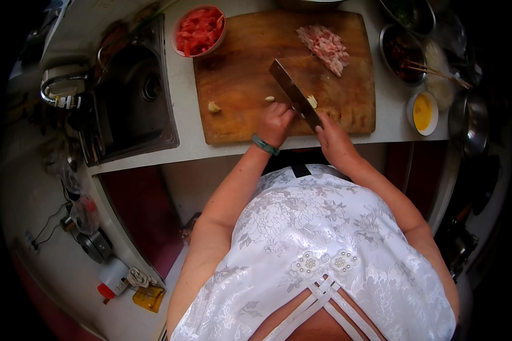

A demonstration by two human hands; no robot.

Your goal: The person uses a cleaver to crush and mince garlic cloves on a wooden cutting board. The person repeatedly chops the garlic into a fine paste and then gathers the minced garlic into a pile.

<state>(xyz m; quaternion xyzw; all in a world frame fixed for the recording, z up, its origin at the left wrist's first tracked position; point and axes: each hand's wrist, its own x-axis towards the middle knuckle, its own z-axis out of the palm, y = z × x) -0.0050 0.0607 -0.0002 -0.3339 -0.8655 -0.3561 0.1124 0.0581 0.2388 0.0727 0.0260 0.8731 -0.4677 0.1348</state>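
Observation:
A wide cleaver is in my right hand, its blade slanting up and left over the wooden cutting board. Close to the blade's lower left side is my left hand, its fingers curled down near the board; whether they hold a garlic piece cannot be told. Cut garlic lies just right of the blade. A peeled garlic clove rests above my left hand, and a larger garlic piece is near the board's left edge. Chopped pale pink meat lies at the upper right of the board.
A bowl of cut red pieces, seemingly tomato, touches the board's upper left corner. The sink is at left. To the right stand a metal bowl with chopsticks, a bowl of yellow liquid and a metal pan.

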